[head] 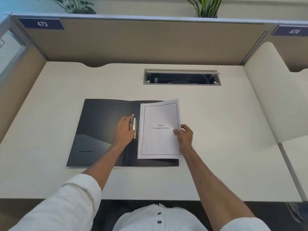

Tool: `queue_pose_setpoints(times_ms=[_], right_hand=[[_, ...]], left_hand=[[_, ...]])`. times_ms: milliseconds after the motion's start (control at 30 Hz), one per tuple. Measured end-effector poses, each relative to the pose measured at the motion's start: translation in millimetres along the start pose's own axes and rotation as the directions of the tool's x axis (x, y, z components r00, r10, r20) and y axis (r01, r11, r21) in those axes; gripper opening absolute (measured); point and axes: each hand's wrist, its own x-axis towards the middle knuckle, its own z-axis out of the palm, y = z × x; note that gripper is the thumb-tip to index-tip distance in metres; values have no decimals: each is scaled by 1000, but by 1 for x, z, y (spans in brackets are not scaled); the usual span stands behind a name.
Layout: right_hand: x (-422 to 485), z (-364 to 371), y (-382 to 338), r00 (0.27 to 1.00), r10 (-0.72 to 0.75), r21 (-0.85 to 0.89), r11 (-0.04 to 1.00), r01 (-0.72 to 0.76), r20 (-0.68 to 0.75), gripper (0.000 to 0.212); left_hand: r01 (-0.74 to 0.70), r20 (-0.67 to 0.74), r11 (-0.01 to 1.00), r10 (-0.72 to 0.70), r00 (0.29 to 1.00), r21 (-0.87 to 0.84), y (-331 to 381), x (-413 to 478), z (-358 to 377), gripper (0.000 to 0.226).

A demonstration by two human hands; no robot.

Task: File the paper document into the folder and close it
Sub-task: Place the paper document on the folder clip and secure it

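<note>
A black folder (100,130) lies open and flat on the white desk. A white paper document (159,140) with a printed title page rests on the folder's right half, its top right corner slightly lifted. My left hand (124,130) grips the metal clip (134,126) at the folder's spine. My right hand (184,135) pinches the document's right edge, thumb on top of the page.
An open cable slot (182,77) is set into the white desk (50,100) behind the folder. Tan partition walls (133,42) enclose the desk at the back and left. A curved white divider (270,97) stands at the right.
</note>
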Motion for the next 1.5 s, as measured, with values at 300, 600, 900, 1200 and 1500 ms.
queue_pose_setpoints(times_ms=[300, 600, 900, 1200, 1500], right_hand=[[3, 1, 1, 998, 31, 110, 993, -36, 46, 21], [3, 10, 1, 997, 41, 115, 992, -49, 71, 21], [4, 22, 0, 997, 40, 49, 998, -43, 61, 26], [-5, 35, 0, 984, -178, -404, 900, 162, -3, 5], [-5, 34, -7, 943, -324, -690, 666, 282, 73, 36]], left_hand=[[14, 23, 998, -16, 1000, 54, -12, -2, 3, 50], [63, -68, 998, -65, 996, -25, -24, -32, 10, 44], [91, -78, 995, -94, 993, -42, -30, -55, 19, 32], [191, -46, 982, -191, 981, -12, -30, -62, 25, 15], [147, -27, 989, -147, 989, 5, -28, -65, 29, 18]])
